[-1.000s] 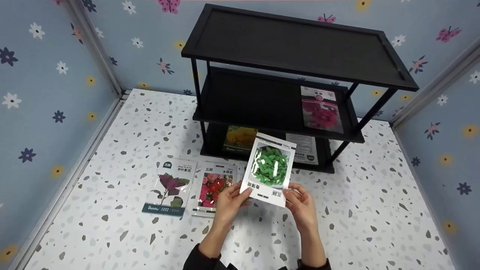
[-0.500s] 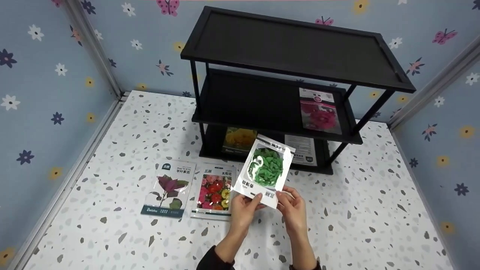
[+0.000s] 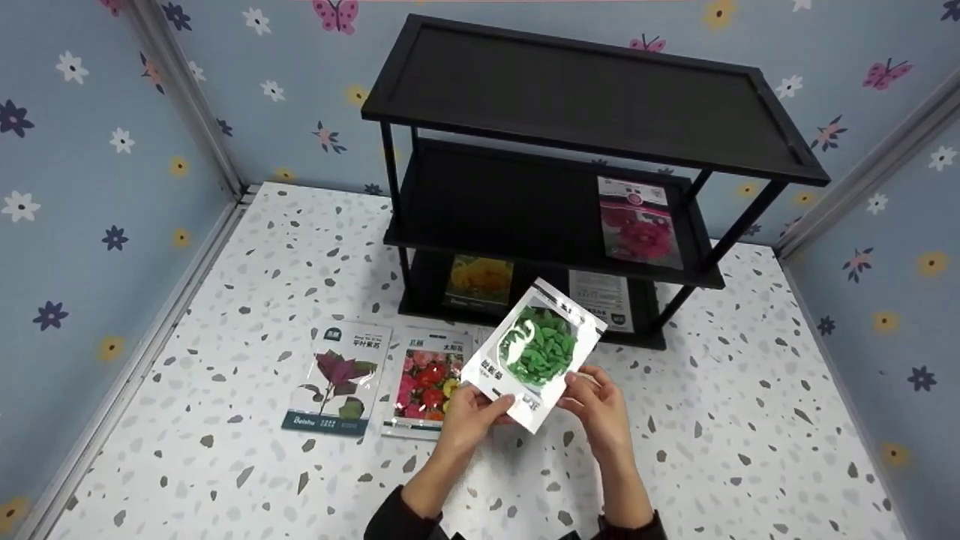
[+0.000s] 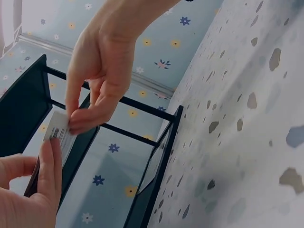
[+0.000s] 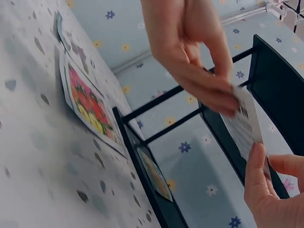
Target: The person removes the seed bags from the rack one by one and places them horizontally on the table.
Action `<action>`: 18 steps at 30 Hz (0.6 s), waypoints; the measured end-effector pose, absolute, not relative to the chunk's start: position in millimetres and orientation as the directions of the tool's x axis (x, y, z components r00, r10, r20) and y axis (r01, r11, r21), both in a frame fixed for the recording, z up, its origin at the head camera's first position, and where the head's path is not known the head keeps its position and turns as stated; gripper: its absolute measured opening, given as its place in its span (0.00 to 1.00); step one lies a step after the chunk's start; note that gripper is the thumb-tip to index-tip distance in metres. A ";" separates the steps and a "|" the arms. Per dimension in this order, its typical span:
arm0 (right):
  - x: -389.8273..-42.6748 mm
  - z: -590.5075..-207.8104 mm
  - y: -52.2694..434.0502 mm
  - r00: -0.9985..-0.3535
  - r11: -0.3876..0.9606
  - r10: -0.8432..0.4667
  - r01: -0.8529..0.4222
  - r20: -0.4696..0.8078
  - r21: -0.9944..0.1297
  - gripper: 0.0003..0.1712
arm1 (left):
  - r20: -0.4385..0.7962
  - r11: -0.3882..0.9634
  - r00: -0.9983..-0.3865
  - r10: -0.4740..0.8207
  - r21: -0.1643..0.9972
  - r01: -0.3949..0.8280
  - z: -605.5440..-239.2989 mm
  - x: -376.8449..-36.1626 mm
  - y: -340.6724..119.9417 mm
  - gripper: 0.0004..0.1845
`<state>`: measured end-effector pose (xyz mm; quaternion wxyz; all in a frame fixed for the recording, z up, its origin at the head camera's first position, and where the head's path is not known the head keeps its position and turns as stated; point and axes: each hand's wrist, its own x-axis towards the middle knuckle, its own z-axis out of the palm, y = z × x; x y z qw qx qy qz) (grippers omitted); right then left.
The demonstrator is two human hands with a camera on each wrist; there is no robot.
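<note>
- Right now, in the middle of the frame, both hands hold up one green seed packet (image 3: 534, 355) above the speckled table (image 3: 225, 465).
- One hand, the left hand (image 3: 471, 415), pinches the packet's lower left corner with thumb and fingers.
- Next to it, the right hand (image 3: 598, 401) pinches the lower right edge the same way.
- From both grips, the packet reaches up and away, toward the black shelf (image 3: 592, 97) at the top of the frame.
- Its long side leans to the upper right, so the top corner points at the shelf's bottom level.
- Both hands are about equally near the packet.
- Down at the lower left lie a purple leaf packet (image 3: 339, 379) and a flower packet (image 3: 429, 381), flat on the table.
</note>
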<state>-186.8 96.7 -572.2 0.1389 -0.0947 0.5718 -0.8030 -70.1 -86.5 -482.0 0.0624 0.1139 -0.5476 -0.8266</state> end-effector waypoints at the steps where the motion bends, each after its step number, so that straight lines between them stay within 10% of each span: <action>1: -190.9 -574.1 100.9 -0.940 -0.309 -0.341 0.112 0.000 -0.944 0.18 | -0.108 -0.377 -0.975 -0.192 0.926 -0.028 -482.1 -69.1 -90.0 0.15; 18: -162.8 -481.1 119.3 -0.897 -0.130 -0.423 0.197 -0.125 -0.972 0.18 | -0.182 -0.293 -0.978 0.104 0.934 -0.205 -475.9 -55.9 -131.6 0.16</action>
